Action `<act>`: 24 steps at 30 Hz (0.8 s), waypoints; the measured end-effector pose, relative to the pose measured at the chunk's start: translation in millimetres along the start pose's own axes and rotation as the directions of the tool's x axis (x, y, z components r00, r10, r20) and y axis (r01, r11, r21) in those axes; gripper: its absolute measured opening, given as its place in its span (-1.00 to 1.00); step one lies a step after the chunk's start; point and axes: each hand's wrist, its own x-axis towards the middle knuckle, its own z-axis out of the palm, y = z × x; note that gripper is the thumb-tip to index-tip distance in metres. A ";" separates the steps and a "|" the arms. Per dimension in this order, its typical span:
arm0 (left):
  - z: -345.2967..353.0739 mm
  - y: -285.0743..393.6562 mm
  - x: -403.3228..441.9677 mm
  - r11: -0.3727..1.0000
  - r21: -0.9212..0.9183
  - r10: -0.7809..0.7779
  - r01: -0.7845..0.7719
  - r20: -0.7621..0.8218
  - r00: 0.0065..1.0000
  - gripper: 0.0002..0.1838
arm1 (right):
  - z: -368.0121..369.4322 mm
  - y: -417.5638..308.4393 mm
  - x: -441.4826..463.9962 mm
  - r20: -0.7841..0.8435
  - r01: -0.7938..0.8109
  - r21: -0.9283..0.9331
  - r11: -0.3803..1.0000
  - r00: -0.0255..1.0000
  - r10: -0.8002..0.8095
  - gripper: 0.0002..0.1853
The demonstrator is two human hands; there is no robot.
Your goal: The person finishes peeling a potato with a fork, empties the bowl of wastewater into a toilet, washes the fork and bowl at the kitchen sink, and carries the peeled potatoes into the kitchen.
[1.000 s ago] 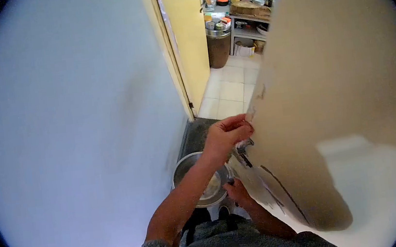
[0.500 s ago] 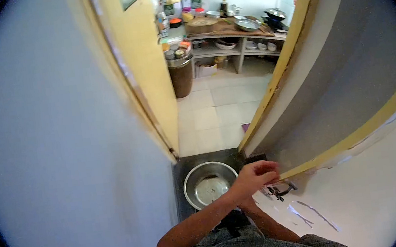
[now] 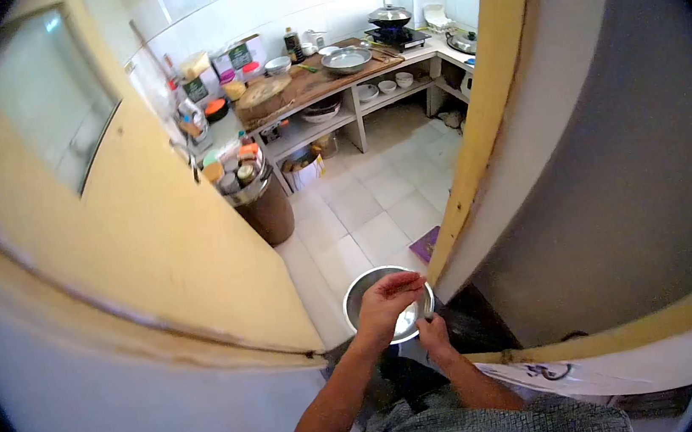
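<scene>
A round metal basin (image 3: 359, 298) hangs low in front of my body, at the doorway. My right hand (image 3: 434, 334) grips its near right rim, with the fingers closed on it. Over the basin, my left hand (image 3: 391, 299) is raised with nothing in it, its fingers stretched out and slightly curved toward the door frame. The left forearm and hand hide part of the basin. What the basin holds, if anything, is too small to tell.
A yellow door (image 3: 185, 226) stands open at left; a yellow door frame (image 3: 473, 133) rises at right. Beyond are a brown bin (image 3: 267, 216), a wooden counter (image 3: 310, 85), a wok (image 3: 389, 16) on a stove, bowls on shelves and a purple mat (image 3: 426, 245).
The view has moved forward into the doorway and shows more of the kitchen. My left hand has left the white door's handle and come over the basin, which my right hand still holds.
</scene>
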 end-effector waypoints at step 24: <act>-203.5 116.6 420.5 0.967 0.028 -0.250 0.252 -0.047 0.967 -0.81 | 113.1 -227.1 314.2 -0.145 -0.038 0.214 0.976 0.987 0.070 -0.71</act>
